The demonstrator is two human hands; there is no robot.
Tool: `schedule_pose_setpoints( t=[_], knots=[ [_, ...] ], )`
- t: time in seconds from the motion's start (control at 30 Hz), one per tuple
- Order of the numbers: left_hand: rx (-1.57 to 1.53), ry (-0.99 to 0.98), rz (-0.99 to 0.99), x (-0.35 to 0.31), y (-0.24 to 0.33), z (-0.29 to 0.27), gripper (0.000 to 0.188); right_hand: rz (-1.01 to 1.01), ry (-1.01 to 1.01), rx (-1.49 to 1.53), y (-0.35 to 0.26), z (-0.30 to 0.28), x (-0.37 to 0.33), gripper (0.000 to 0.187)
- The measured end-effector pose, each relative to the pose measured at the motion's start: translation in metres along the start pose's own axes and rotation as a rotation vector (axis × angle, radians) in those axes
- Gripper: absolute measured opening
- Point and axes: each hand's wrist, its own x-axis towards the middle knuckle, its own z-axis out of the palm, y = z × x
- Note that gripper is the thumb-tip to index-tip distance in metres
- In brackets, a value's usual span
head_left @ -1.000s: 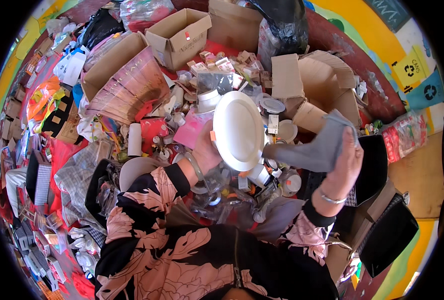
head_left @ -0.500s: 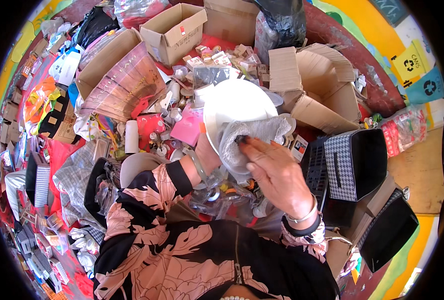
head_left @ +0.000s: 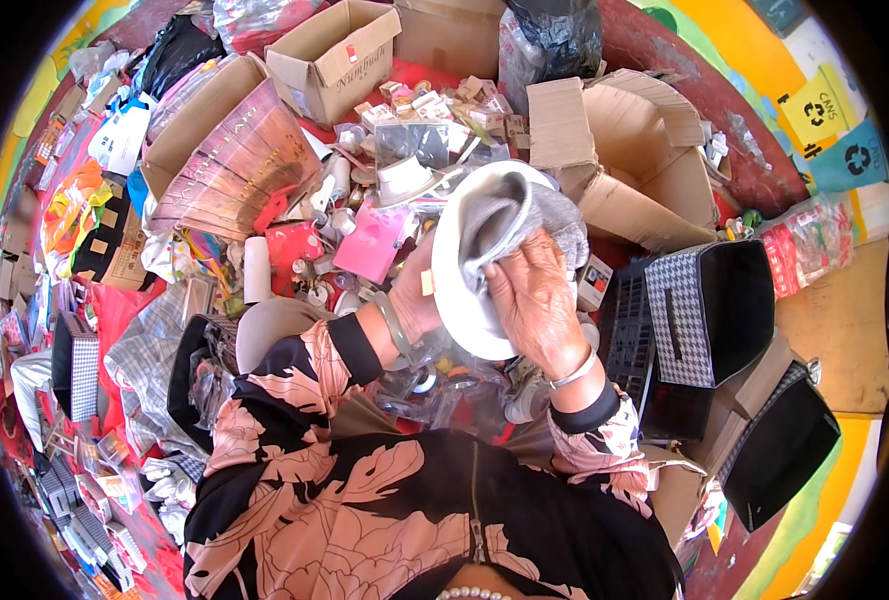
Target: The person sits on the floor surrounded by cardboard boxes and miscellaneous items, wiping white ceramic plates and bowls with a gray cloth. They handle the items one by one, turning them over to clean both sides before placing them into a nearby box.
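A black jacket with pink flowers (head_left: 365, 510) fills the lower part of the view. Beyond the hands, toward the right, stands an open brown cardboard box (head_left: 650, 210); to the left leans a pinkish carton printed like wooden slats (head_left: 235, 170). A black-and-white houndstooth box (head_left: 678, 318) lies tipped at the right. Between the hands, in front of the chest and above the heaped small items, is a white plate-shaped disc (head_left: 449, 262), held tilted. Gray cloth (head_left: 505, 220) is bunched over its face and right side. The left hand (head_left: 417, 295) grips the disc's left edge; the right hand (head_left: 537, 305) is closed on the cloth, pressing it against the disc. A bright pink sheet (head_left: 373, 242) lies left of the disc, a white roll (head_left: 258, 270) farther left. A small orange tab (head_left: 427, 282) shows at the disc's left edge.
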Motion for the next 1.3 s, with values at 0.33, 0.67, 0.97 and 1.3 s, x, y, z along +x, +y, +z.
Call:
schedule_pose_setpoints(
  t=[0.33, 0.67, 0.97, 1.3],
  knots=[
    [0.05, 0.075, 0.193, 0.002, 0.027, -0.004, 0.046, 0.09, 0.041, -0.056, 0.004, 0.001, -0.006, 0.025],
    [0.125, 0.027, -0.11, -0.009, 0.022, -0.003, 0.053, -0.137, 0.089, 0.39, -0.001, 0.009, -0.015, 0.033],
    [0.416, -0.088, 0.094, -0.008, 0.029, 0.024, 0.091, 0.119, 0.383, 0.117, 0.009, 0.019, -0.004, 0.042],
    [0.487, -0.1, 0.13, -0.003, 0.03, 0.019, 0.077, 0.101, 0.477, 0.432, 0.004, 0.028, -0.007, 0.028]
  ],
)
